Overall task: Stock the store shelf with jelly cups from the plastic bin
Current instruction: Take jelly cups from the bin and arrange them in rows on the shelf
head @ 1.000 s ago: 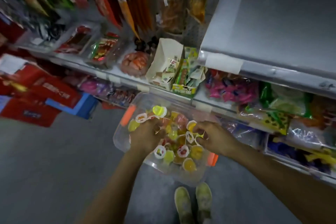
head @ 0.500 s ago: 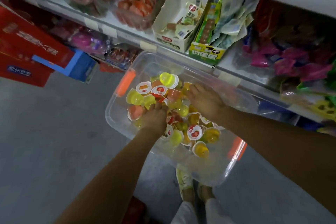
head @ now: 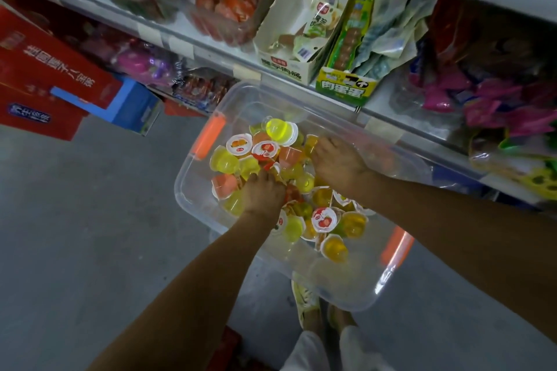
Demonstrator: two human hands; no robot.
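left hand point(head: 262, 193) knuckles up, fingers curled down into the jelly cups point(head: 272, 178), grip hidden, cannot tell what it held | right hand point(head: 339, 164) likewise buried, fingers out of sight | cups lay directly under both hands in the clear bin point(head: 193, 193) | shelf point(head: 217, 53) stood beyond the bin, nearer the right hand

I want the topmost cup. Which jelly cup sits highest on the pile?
The bright yellow-green jelly cup at the bin's far end, lying sideways atop the others.
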